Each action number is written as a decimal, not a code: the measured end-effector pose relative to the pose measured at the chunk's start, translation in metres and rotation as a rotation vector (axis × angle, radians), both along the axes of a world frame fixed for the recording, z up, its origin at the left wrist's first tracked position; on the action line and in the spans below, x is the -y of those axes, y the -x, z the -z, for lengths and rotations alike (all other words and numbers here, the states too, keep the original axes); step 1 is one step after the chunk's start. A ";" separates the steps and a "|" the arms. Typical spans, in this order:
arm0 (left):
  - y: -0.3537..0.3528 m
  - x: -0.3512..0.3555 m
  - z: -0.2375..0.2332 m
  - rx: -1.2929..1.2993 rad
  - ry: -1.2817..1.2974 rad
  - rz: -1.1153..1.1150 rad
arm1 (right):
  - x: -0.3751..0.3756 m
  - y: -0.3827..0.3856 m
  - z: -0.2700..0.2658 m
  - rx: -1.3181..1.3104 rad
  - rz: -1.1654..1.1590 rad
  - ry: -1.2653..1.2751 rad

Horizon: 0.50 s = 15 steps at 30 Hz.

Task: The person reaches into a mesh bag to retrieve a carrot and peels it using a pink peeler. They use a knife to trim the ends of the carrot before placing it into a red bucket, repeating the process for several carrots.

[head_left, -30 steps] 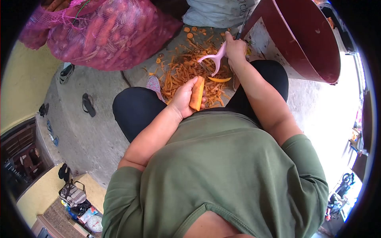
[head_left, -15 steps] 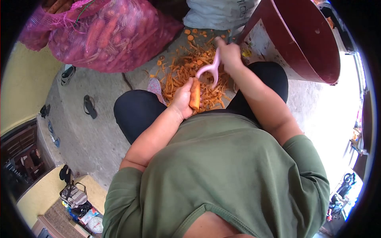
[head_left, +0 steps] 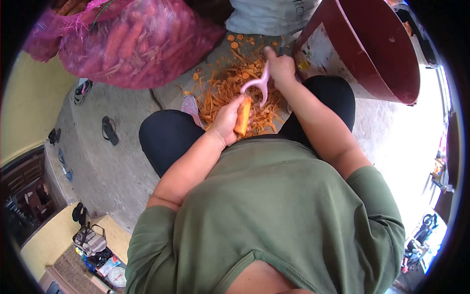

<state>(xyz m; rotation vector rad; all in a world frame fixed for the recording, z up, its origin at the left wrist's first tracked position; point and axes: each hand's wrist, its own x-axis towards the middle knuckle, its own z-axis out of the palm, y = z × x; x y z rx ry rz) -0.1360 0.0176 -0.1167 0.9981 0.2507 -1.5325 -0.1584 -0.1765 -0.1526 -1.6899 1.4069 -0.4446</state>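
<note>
My left hand point(head_left: 226, 121) is wrapped round an orange carrot point(head_left: 243, 116), held over my lap between my knees. Just above and to the right, my right hand point(head_left: 281, 67) grips the pink Y-shaped peeler point(head_left: 265, 82). The peeler's forked head is close to the carrot's upper end; whether its blade touches the carrot cannot be made out. Beneath both hands, orange peelings point(head_left: 218, 93) lie heaped on the concrete floor, with a few round carrot slices point(head_left: 234, 45) at the far side.
A pink mesh sack point(head_left: 132, 46) full of carrots stands at the upper left. Beyond the peelings is a white sack point(head_left: 269, 17). A large dark red tub point(head_left: 338, 36) leans at the upper right. One slipper point(head_left: 110, 131) lies on the floor at left.
The carrot and the fingers of my left hand have shifted slightly to the right, and the carrot is tilted a little more. My right hand and the peeler have moved only slightly.
</note>
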 end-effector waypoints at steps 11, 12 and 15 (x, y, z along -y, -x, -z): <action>0.002 0.002 0.001 -0.124 -0.072 -0.102 | -0.048 0.010 -0.034 0.049 -0.300 -0.110; 0.002 0.000 0.003 -0.120 -0.061 -0.085 | -0.043 0.007 -0.036 -0.019 -0.286 -0.087; 0.003 -0.003 0.006 -0.168 -0.024 -0.065 | 0.002 0.001 -0.017 -0.036 -0.039 0.044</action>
